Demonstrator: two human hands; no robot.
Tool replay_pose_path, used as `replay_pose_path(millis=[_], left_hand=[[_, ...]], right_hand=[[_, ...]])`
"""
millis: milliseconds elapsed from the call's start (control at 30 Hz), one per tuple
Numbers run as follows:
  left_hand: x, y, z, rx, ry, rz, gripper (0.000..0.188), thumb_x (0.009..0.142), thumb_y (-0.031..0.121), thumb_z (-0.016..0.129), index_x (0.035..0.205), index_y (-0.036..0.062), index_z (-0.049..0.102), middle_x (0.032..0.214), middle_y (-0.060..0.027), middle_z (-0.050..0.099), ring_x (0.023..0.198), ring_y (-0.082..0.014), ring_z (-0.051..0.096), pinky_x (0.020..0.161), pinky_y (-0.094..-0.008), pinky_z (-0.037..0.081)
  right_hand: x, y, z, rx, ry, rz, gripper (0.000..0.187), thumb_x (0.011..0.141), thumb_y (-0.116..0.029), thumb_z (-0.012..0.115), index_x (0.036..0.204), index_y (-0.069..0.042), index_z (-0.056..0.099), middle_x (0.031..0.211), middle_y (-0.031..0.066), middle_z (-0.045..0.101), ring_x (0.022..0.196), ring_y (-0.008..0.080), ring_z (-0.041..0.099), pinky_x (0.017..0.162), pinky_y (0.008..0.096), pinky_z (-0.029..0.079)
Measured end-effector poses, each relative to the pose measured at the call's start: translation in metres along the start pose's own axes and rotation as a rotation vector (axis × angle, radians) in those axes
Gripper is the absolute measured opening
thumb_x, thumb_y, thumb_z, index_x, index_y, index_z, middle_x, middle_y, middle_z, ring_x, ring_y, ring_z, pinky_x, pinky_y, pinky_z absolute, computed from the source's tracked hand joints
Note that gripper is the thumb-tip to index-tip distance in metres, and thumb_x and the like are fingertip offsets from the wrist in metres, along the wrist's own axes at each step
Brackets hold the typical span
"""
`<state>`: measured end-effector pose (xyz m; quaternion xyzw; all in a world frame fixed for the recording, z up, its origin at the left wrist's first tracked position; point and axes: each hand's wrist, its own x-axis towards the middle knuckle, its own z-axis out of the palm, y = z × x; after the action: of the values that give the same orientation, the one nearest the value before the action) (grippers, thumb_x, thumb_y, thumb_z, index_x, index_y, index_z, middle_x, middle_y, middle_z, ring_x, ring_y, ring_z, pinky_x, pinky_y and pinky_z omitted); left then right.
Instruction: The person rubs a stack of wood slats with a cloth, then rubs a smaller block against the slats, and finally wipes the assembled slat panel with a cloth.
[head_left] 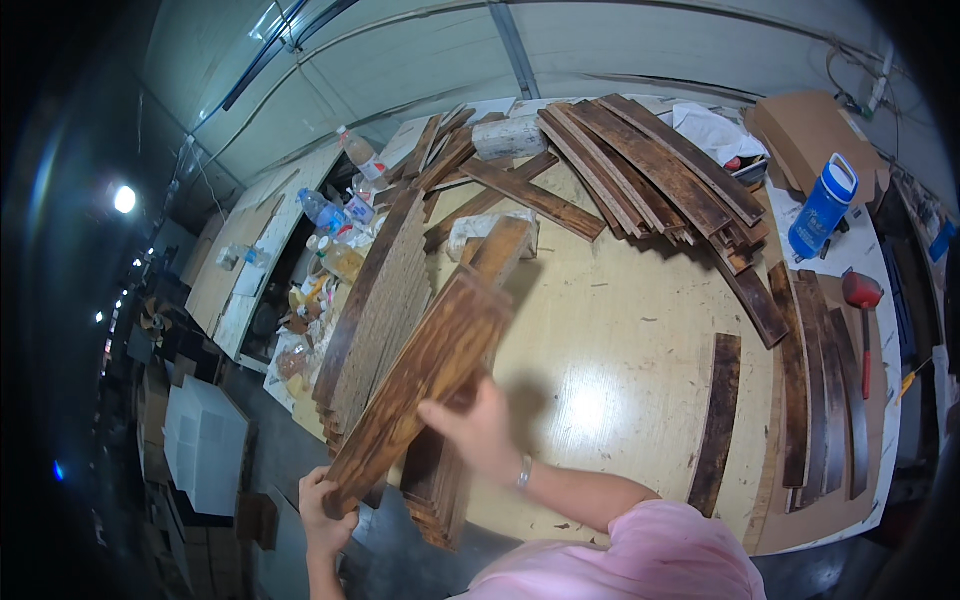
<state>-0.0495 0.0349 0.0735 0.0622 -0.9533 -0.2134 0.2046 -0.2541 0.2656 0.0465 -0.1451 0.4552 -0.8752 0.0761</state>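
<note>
1. Held plank [425, 375], dark brown wood grain, slants over the left part of the pale worktable [590, 440], above a stack of similar boards [432, 505].
2. Left hand [326, 502] clasps the plank's near end, fingers curled round it.
3. Right hand [480, 425] pinches the plank's right edge midway along: thumb on the upper face, other fingers partly hidden.
4. Tall stack of planks [385, 290] just left of the held one, edges showing.
5. Fanned pile [650, 175] at the table's far right; lone strip [716, 425] lies nearer.
6. Right side: blue bottle [822, 212], upright; red-headed mallet [862, 292] beside more strips [815, 385].
</note>
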Motion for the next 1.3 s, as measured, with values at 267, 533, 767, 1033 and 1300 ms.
replay_pose_path(millis=[267,533,767,1033,1300], left_hand=[[0.048,0.049,0.031,-0.081,-0.084,-0.156,0.062,0.057,0.005,0.074,0.116,0.0019,0.058,0.117,-0.0183,0.061,0.105,-0.0341,0.059,0.094,-0.039,0.048],[0.071,0.057,0.07,-0.021,-0.171,-0.156,0.064,0.061,0.006,0.079,0.121,0.0016,0.056,0.125,-0.0197,0.059,0.113,-0.0367,0.055,0.098,-0.042,0.046],[0.097,0.034,0.052,-0.098,-0.303,-0.156,0.064,0.087,0.025,0.071,0.14,-0.0016,0.047,0.133,-0.025,0.056,0.125,-0.0366,0.053,0.106,-0.041,0.041],[0.13,-0.025,0.091,-0.564,-0.628,-0.492,0.064,0.1,0.045,0.056,0.131,-0.0115,0.052,0.121,-0.0168,0.064,0.113,-0.0192,0.058,0.099,-0.0319,0.045],[0.084,-0.039,0.1,-0.972,-0.575,-0.609,0.056,0.103,0.049,0.045,0.125,-0.0004,0.061,0.101,-0.0043,0.067,0.089,-0.016,0.062,0.078,-0.0304,0.049]], right_hand=[[0.132,0.054,-0.049,-0.219,0.125,0.14,0.031,0.087,-0.018,0.075,0.082,-0.007,0.047,0.07,0.0043,0.061,0.054,0.0081,0.057,0.047,0.023,0.048],[0.156,0.039,-0.075,-0.986,0.176,0.119,0.056,0.088,-0.049,0.068,0.092,0.005,0.054,0.077,0.0205,0.062,0.076,0.034,0.064,0.076,0.0392,0.053],[0.051,0.098,-0.062,-0.565,0.22,0.176,0.08,0.087,-0.051,0.07,0.128,0.012,0.043,0.128,0.0287,0.057,0.115,0.0325,0.06,0.095,0.0388,0.049],[0.019,0.088,0.007,-0.121,0.141,0.321,0.083,0.088,-0.037,0.074,0.138,0.014,0.031,0.132,0.0246,0.054,0.116,0.0302,0.059,0.1,0.0344,0.047],[0.007,0.076,0.009,0.068,0.114,0.48,0.088,0.082,-0.014,0.076,0.148,0.005,0.021,0.128,0.0236,0.054,0.11,0.0281,0.061,0.093,0.0393,0.052]])
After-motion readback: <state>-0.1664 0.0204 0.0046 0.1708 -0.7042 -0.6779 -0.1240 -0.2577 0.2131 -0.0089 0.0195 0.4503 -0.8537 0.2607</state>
